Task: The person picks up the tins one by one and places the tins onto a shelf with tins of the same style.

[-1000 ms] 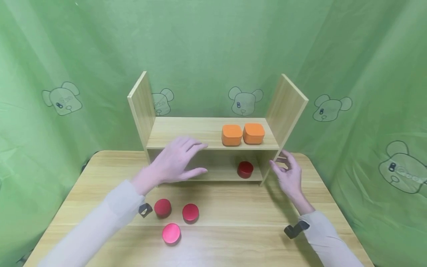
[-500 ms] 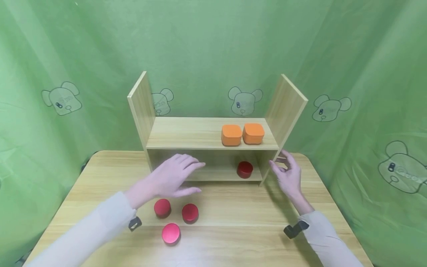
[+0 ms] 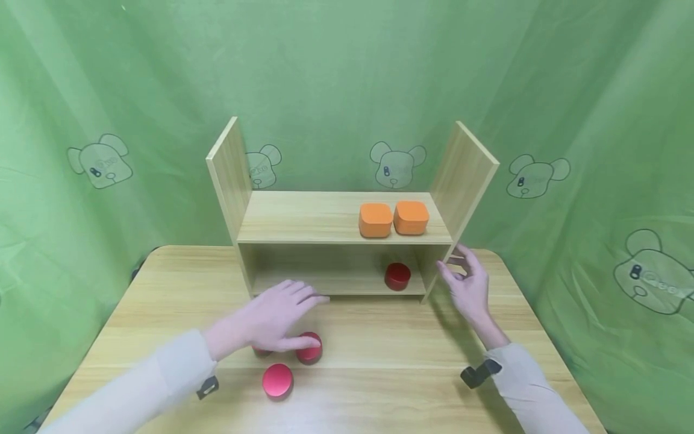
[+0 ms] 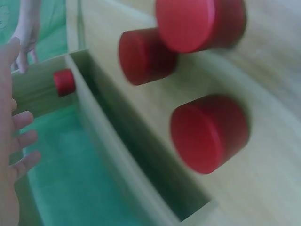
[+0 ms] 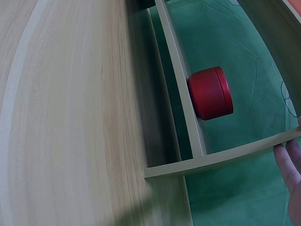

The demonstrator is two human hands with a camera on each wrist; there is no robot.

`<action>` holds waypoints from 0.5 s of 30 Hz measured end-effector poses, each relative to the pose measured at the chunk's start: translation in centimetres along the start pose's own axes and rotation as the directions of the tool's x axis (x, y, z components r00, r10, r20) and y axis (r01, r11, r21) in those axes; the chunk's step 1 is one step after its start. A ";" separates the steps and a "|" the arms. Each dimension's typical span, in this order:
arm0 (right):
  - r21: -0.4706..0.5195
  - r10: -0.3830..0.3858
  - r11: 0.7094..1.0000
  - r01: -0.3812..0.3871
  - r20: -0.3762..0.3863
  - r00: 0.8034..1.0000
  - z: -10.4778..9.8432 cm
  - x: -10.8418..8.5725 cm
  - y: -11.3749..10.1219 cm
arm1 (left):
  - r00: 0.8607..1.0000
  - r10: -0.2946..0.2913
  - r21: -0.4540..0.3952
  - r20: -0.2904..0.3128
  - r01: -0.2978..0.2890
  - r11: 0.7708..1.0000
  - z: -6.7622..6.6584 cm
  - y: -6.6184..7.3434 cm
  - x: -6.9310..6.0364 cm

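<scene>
The left hand, fingers spread and holding nothing, hovers above three red round tins on the table. Its thumb overlaps the right tin in the head view; the left tin is mostly hidden, the front tin fully visible. All three tins show in the left wrist view, where the left fingers are apart from them. The right hand grips the right side panel of a wooden shelf, thumb at its front edge; in the right wrist view, fingers touch its outer face.
A red tin sits on the lower board, towards the right. Two orange rounded boxes stand side by side at the right of the upper board, between tall side panels. A green curtain hangs behind the wooden table.
The left hand has come down and towards the table's front, from before the shelf to over the tins. The right hand has kept its place on the panel.
</scene>
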State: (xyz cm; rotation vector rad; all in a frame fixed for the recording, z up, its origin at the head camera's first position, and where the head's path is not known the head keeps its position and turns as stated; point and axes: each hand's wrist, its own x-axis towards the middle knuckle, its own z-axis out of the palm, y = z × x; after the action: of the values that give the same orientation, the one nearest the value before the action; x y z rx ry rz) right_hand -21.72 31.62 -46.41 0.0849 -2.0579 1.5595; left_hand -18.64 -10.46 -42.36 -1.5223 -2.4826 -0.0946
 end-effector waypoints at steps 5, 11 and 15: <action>0.004 0.017 1.000 -0.017 0.000 1.000 0.0 0.0 -0.2 | 0.997 -0.006 -0.017 0.080 0.007 1.000 1.1 0.6 -0.5; 0.008 0.011 1.000 -0.011 0.001 1.000 0.0 0.0 -0.3 | 0.992 0.018 -0.009 0.123 -0.017 1.000 2.4 1.1 -0.9; 0.003 0.005 1.000 -0.005 0.001 1.000 0.0 0.0 -0.1 | 0.987 0.035 0.008 0.154 -0.036 0.999 3.2 1.3 -1.1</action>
State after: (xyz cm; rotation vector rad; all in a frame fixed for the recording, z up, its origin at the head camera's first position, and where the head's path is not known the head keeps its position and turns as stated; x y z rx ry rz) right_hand -21.65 31.60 -46.34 0.0816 -2.0582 1.5658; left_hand -17.54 -10.29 -45.76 -1.6260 -2.5670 0.0434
